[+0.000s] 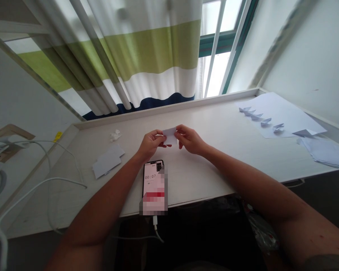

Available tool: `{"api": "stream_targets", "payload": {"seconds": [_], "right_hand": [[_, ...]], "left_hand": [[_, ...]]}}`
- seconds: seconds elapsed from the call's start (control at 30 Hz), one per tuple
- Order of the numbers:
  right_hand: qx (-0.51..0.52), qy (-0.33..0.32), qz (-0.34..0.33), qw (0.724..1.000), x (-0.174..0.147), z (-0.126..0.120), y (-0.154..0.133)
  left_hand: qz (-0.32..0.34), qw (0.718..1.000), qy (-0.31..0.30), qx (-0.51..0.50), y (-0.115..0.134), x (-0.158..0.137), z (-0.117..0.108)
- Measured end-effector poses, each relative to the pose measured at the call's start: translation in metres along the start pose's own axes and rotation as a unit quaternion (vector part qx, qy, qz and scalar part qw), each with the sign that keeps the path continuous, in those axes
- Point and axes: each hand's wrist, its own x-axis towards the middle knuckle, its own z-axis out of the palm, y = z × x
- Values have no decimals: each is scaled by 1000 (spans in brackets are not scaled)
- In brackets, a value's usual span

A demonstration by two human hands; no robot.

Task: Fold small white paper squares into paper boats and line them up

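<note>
A small white piece of paper point(170, 136) is held up over the middle of the desk between both my hands. My left hand point(152, 143) pinches its left edge between thumb and fingers. On the opposite side, my right hand point(190, 139) grips the upper right corner. Whether the paper is folded I cannot tell. Just below my left hand lies a phone point(154, 180) with a timer on its screen, partly blurred out.
Several folded paper shapes point(266, 121) stand in a row on a large white sheet point(282, 109) at the right. A stack of paper point(326, 152) lies by the right edge. Paper pieces point(109, 162) and crumpled paper point(115, 135) rest at left, near white cables point(45, 181).
</note>
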Motion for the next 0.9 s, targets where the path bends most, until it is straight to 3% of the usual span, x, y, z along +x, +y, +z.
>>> {"api": "stream_targets", "payload": {"seconds": [0.9], "right_hand": [[-23, 0, 2, 1000, 0, -4, -1]], "left_hand": [[5, 1000, -9, 24, -2, 0, -2]]}}
